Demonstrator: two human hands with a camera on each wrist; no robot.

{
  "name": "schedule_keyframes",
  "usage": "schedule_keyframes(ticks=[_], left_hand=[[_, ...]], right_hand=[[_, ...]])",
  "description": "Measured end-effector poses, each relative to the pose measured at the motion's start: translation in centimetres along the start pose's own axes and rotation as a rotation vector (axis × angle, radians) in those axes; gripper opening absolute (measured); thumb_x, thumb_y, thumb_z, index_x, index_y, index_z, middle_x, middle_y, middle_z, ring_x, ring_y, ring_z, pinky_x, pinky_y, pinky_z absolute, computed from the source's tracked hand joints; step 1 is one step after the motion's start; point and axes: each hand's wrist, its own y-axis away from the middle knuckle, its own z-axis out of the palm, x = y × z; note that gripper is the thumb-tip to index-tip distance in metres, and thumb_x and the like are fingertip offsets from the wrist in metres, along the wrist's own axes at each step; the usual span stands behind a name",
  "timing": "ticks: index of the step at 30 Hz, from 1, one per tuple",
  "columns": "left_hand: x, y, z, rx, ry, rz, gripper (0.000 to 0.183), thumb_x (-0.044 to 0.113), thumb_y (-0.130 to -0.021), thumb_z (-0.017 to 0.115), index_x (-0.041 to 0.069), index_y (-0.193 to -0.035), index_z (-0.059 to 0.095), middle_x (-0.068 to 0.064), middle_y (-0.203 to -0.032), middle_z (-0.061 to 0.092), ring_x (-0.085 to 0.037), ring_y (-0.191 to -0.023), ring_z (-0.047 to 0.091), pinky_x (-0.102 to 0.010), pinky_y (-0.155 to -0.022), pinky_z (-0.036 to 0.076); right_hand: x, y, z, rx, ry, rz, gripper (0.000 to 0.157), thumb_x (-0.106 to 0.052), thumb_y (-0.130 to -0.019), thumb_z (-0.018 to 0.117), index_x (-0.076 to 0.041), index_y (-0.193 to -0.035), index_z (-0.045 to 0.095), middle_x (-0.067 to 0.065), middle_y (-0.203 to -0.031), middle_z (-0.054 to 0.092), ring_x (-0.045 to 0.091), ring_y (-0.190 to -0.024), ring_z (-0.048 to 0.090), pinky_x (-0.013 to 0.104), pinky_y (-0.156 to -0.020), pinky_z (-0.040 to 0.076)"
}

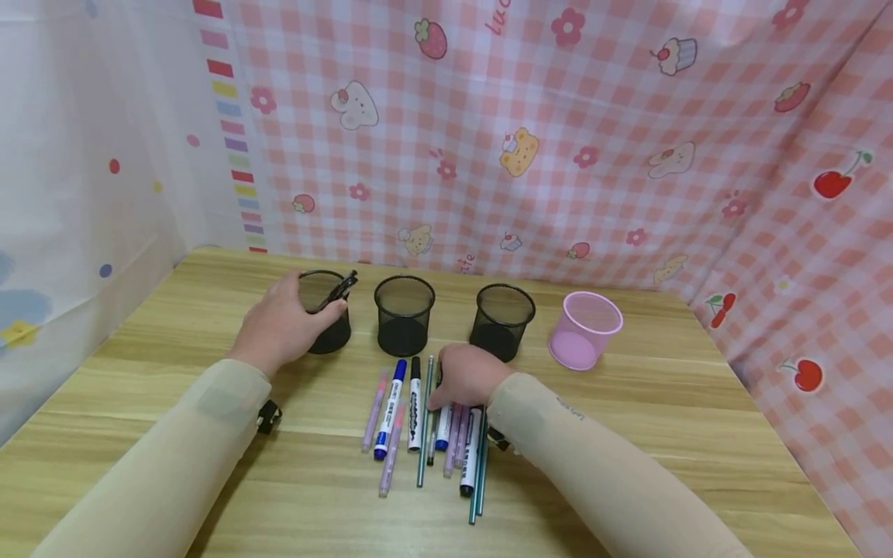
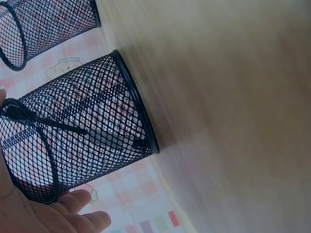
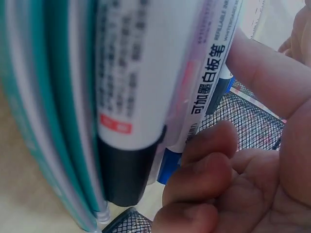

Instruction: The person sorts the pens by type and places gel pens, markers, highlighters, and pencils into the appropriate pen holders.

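My left hand (image 1: 282, 325) holds the rim of the leftmost black mesh pen cup (image 2: 82, 121), its fingers around the outside. A black pen (image 1: 342, 287) leans inside that cup, its clip end above the rim, near my thumb. My right hand (image 1: 470, 376) is over the row of pens, fingers curled, its fingertips at a slim black-tipped pen (image 1: 431, 453); the hand hides part of that pen. Beside it lie a blue-capped whiteboard marker (image 1: 443, 430), a black-capped marker (image 1: 470, 457) and teal pencils (image 1: 481, 480). In the right wrist view, markers (image 3: 131, 87) lie alongside the curled fingers (image 3: 199, 174).
Two more black mesh cups (image 1: 403, 337) (image 1: 498, 337) and a pink mesh cup (image 1: 579, 353) stand in a row behind the pens. Left of my right hand lie lilac highlighters (image 1: 391, 457), a blue marker (image 1: 389, 411) and a black marker (image 1: 415, 411). A patterned curtain (image 1: 474, 155) hangs behind the wooden table (image 1: 314, 496).
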Motion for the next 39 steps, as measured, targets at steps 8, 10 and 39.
schedule_keyframes(ticks=[8, 10, 39], left_hand=[[0.1, 0.0, -0.1, -0.009, 0.0, 0.0, 0.116, 0.081, -0.094, 0.049, -0.002, -0.167, 0.012, -0.035, -0.167, 0.026, -0.059, -0.149, 0.032, -0.074, -0.118, 0.031], [0.1, 0.0, -0.1, -0.012, -0.004, 0.002, 0.117, 0.082, -0.094, 0.048, -0.002, -0.167, 0.012, -0.035, -0.167, 0.026, -0.059, -0.149, 0.032, -0.074, -0.118, 0.031], [-0.1, -0.2, -0.1, -0.028, -0.015, -0.005, 0.122, 0.088, -0.091, 0.045, -0.001, -0.168, 0.01, -0.035, -0.168, 0.025, -0.058, -0.151, 0.03, -0.074, -0.119, 0.03]], right_hand=[[-0.8, -0.2, 0.0, 0.053, 0.082, -0.038, 0.031, -0.033, -0.088, 0.087, -0.01, -0.101, 0.072, 0.0, -0.088, 0.069, 0.015, -0.075, 0.063, 0.034, -0.076, 0.057], [-1.0, -0.2, 0.0, 0.061, 0.103, -0.044, 0.03, -0.032, -0.088, 0.087, -0.009, -0.102, 0.073, 0.0, -0.088, 0.069, 0.015, -0.074, 0.063, 0.033, -0.076, 0.057], [-1.2, -0.3, 0.0, 0.11, -0.032, 0.018, 0.027, -0.016, -0.089, 0.077, -0.012, -0.067, 0.062, 0.001, -0.069, 0.065, 0.015, -0.058, 0.056, 0.029, -0.057, 0.049]])
